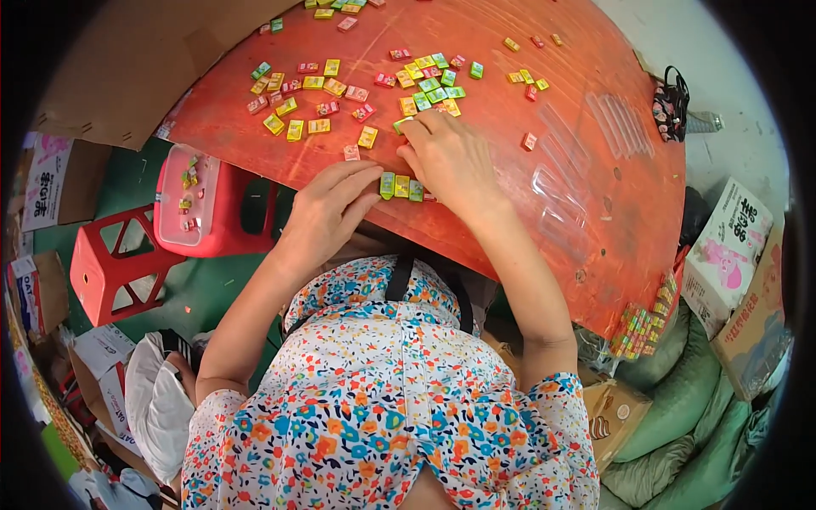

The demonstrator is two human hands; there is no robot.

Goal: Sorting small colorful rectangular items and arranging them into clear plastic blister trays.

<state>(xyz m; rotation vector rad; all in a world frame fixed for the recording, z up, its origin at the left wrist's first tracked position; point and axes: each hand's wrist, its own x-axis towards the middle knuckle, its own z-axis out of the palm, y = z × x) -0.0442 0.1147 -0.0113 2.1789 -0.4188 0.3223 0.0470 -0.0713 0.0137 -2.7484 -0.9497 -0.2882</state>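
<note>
A short row of small candy-sized boxes lies near the red table's front edge, with a yellow box (402,186) between green ones and a bit of red at its right end. My left hand (327,208) is open, its fingers stretched out and the fingertips against the row's left end, by a green box (388,185). Above the row, my right hand (452,161) reaches toward the loose pile. Its fingertips touch another green box (401,126), partly covered by them, while the thumb stays apart from it. Part of the row's right end is hidden under the right hand.
Loose yellow, green and red boxes (313,82) scatter over the red table (493,221). Clear plastic trays (557,191) lie at its right. Left stand a red stool (93,272) and a clear tub (174,217). A bundle of boxes (637,331) sits at the right corner.
</note>
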